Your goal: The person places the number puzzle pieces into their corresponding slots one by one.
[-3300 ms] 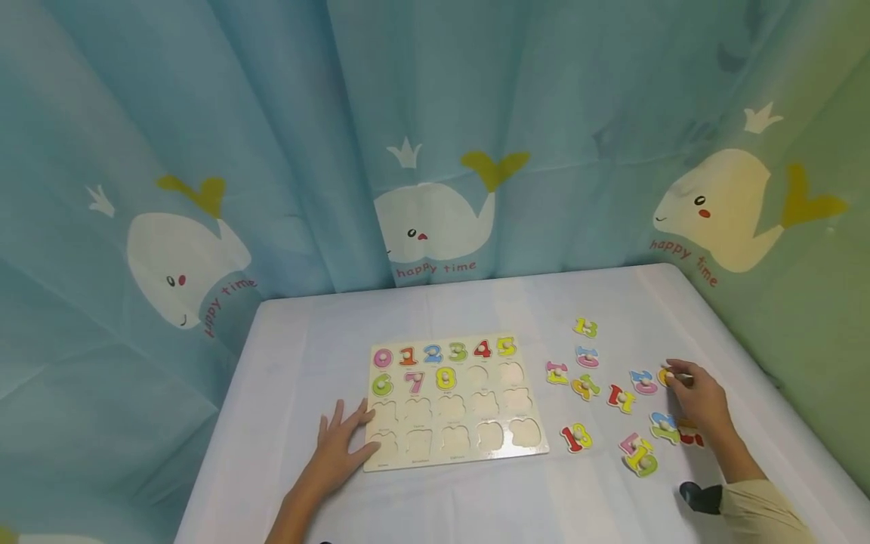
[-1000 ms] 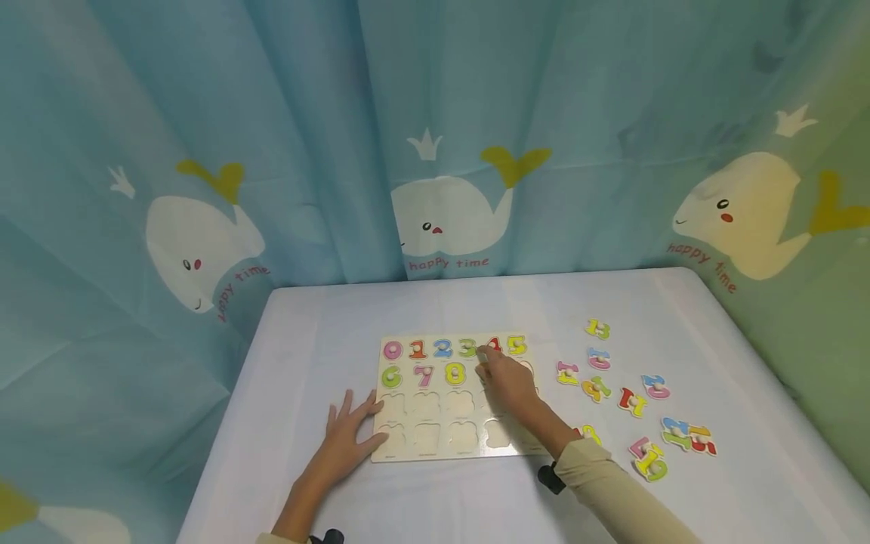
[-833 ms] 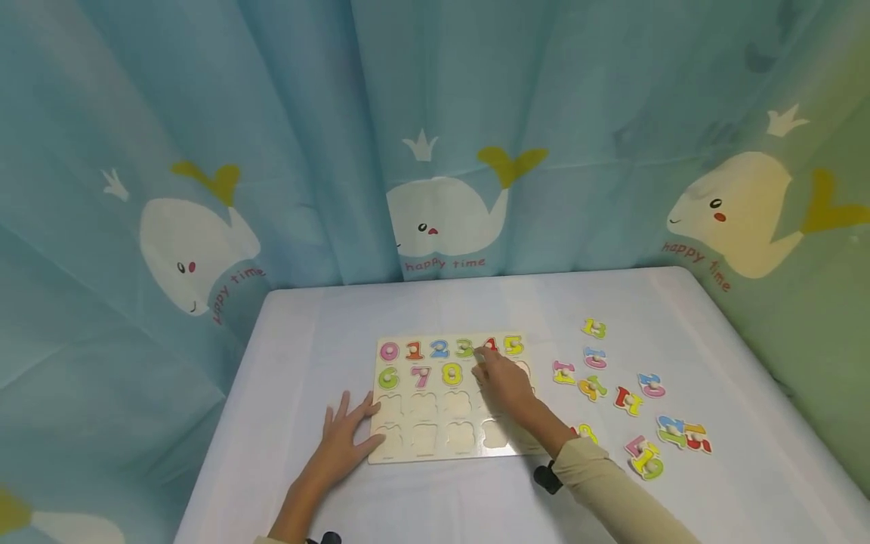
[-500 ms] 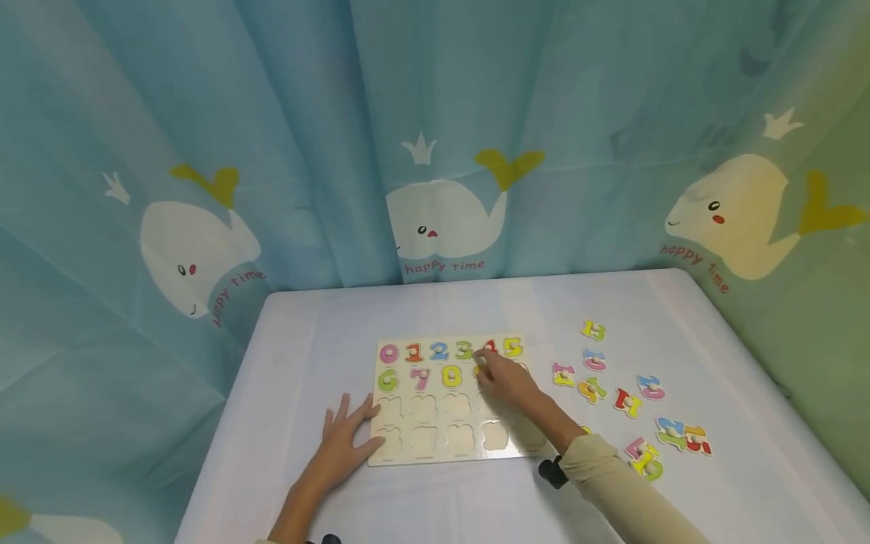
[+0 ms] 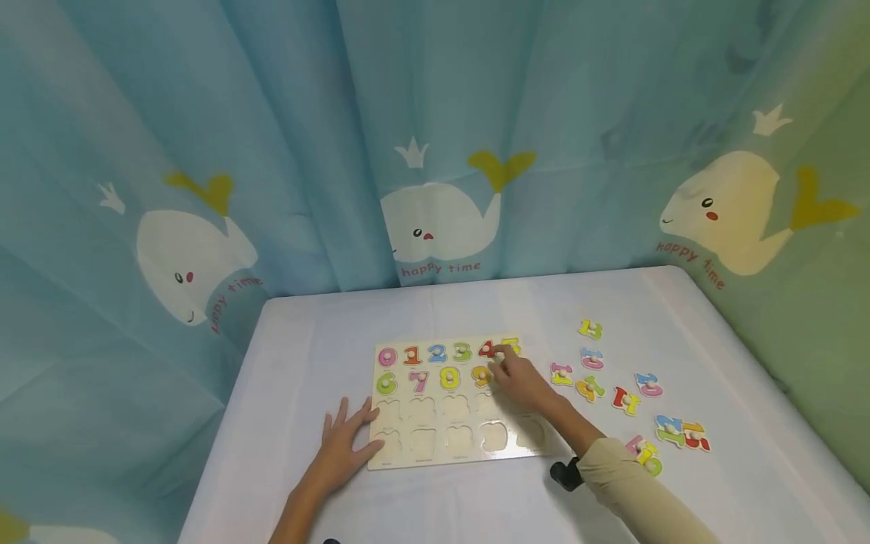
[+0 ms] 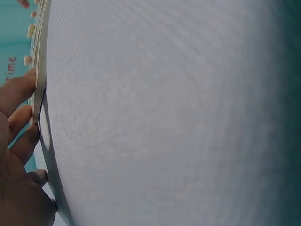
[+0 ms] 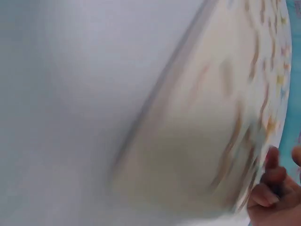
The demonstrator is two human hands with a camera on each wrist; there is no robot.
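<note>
orange 9 [image 5: 481, 376] in the pale board [image 5: 439, 438] — between both hands [image 5: 522, 382]

blue curtain [image 5: 292, 113] sweeping right across the top of the frame, a white whale [image 5: 180, 253] tipping nose-down at left, a second whale [image 5: 445, 215] just above centre, a third whale [image 5: 730, 200] over at upper right, red "happy time" lettering [image 5: 440, 269] by each, white counter [image 5: 319, 325] spreading below
</note>
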